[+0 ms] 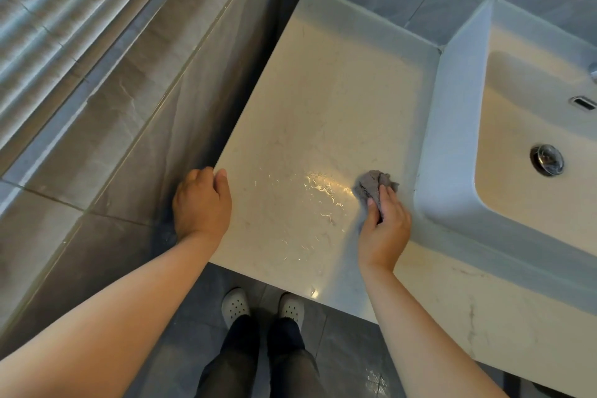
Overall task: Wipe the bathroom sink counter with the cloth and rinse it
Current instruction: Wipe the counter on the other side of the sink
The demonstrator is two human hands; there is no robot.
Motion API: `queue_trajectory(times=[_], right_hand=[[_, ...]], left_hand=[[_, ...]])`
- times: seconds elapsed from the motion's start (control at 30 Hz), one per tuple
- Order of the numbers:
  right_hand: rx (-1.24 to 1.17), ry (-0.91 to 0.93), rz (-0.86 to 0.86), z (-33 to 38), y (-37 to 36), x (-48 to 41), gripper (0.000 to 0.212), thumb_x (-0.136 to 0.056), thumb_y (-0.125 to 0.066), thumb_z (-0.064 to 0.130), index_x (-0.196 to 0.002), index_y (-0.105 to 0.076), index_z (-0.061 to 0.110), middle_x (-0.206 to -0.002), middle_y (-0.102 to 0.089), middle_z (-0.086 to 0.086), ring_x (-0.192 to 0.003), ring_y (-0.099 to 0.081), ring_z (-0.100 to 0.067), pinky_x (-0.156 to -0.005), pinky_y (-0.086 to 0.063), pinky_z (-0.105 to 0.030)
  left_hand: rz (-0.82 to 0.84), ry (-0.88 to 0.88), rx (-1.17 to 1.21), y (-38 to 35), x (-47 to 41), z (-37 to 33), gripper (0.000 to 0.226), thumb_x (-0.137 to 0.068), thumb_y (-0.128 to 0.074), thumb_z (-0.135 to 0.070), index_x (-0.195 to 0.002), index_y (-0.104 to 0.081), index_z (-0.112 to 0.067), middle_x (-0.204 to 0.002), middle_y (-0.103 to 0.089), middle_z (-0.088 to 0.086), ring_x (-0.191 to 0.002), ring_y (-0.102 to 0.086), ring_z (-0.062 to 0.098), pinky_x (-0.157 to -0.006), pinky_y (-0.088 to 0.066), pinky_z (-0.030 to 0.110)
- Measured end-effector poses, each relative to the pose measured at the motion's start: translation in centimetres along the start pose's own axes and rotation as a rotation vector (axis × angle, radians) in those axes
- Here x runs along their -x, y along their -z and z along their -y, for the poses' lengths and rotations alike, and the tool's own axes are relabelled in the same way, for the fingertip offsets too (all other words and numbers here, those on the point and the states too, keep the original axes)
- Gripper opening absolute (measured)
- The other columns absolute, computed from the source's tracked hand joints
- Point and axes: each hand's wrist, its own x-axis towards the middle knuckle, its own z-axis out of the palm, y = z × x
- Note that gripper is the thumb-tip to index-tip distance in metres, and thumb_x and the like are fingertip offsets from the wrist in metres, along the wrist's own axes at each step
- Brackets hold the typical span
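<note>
Right grip was bunched round the cloth, pressing it on the worktop just beside the sink. Left grip curled over the worktop's corner. Looked like mid-wipe to me; next pass wanted a sweep through those wet streaks, rinse after

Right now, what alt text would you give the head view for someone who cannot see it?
The right hand presses a crumpled grey cloth onto the pale stone counter, just left of the white sink. Beside the cloth, wet streaks glisten on the counter, and the left hand grips the counter's left edge.
</note>
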Motion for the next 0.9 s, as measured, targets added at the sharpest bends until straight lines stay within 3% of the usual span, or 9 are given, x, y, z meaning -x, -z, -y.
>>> queue_trajectory(times=[0.2, 0.3, 0.4, 0.53, 0.63, 0.77, 0.9], right_hand=[[-0.047, 0.077, 0.082, 2.4, -0.7, 1.5, 0.035, -0.091, -0.060, 0.009, -0.125, -0.060, 0.005, -0.129, -0.061, -0.009, -0.117, -0.053, -0.029, -0.101, -0.043, -0.035], [-0.108, 0.126, 0.185, 3.4, -0.2, 2.2, 0.035, -0.089, -0.063, 0.007, -0.124, -0.061, 0.007, -0.126, -0.062, -0.007, -0.117, -0.054, -0.023, -0.101, -0.043, -0.033], [-0.269, 0.025, 0.269, 3.6, 1.2, 2.2, 0.036, -0.089, -0.063, 0.007, -0.125, -0.061, 0.014, -0.125, -0.061, 0.002, -0.116, -0.055, -0.011, -0.100, -0.041, -0.023], [-0.283, 0.037, 0.157, 2.4, 3.4, 0.9, 0.035, -0.090, -0.062, 0.008, -0.125, -0.061, 0.012, -0.121, -0.059, 0.008, -0.111, -0.055, -0.007, -0.095, -0.038, -0.014], [-0.225, 0.003, 0.056, 0.6, 4.1, -0.4, 0.033, -0.090, -0.061, 0.006, -0.123, -0.062, 0.007, -0.114, -0.063, 0.004, -0.102, -0.054, -0.003, -0.089, -0.035, -0.006], [-0.124, 0.015, 0.067, -1.9, 3.7, -0.9, 0.033, -0.090, -0.061, 0.007, -0.123, -0.061, 0.005, -0.127, -0.062, -0.009, -0.117, -0.056, -0.027, -0.099, -0.040, -0.031], [-0.093, 0.046, 0.067, -2.4, 3.1, -0.2, 0.034, -0.092, -0.059, 0.010, -0.125, -0.060, 0.004, -0.130, -0.060, -0.010, -0.119, -0.052, -0.030, -0.099, -0.035, -0.027]], left_hand=[[0.023, 0.003, 0.029, 0.2, 0.1, 0.2, 0.038, -0.099, -0.035, -0.035, -0.086, -0.058, -0.008, -0.092, -0.059, 0.011, -0.075, -0.051, 0.023, -0.065, -0.038, 0.034], [0.120, 0.075, 0.206, 1.0, -0.2, 0.6, 0.033, -0.097, -0.040, -0.039, -0.094, -0.062, -0.014, -0.097, -0.060, 0.005, -0.080, -0.056, 0.021, -0.067, -0.043, 0.032], [0.231, 0.069, 0.340, 2.3, 0.2, 0.9, 0.022, -0.096, -0.048, -0.036, -0.106, -0.061, -0.022, -0.104, -0.060, -0.001, -0.084, -0.057, 0.012, -0.065, -0.043, 0.026], [0.267, 0.039, 0.268, 3.3, 1.8, 0.8, 0.034, -0.093, -0.054, -0.035, -0.125, -0.052, -0.024, -0.119, -0.052, -0.001, -0.089, -0.052, 0.010, -0.064, -0.039, 0.019], [0.259, 0.058, 0.193, 3.6, 3.1, 0.5, 0.057, -0.092, -0.053, -0.039, -0.143, -0.033, -0.021, -0.139, -0.040, 0.000, -0.112, -0.048, 0.016, -0.086, -0.042, 0.025], [0.273, 0.058, 0.156, 3.2, 4.7, 0.3, 0.071, -0.093, -0.049, -0.044, -0.149, -0.015, -0.018, -0.150, -0.025, 0.002, -0.131, -0.036, 0.021, -0.105, -0.038, 0.039], [0.293, 0.024, 0.068, 2.6, 5.3, 0.6, 0.077, -0.092, -0.045, -0.049, -0.150, -0.003, -0.021, -0.156, -0.012, -0.001, -0.138, -0.024, 0.023, -0.112, -0.029, 0.042]])
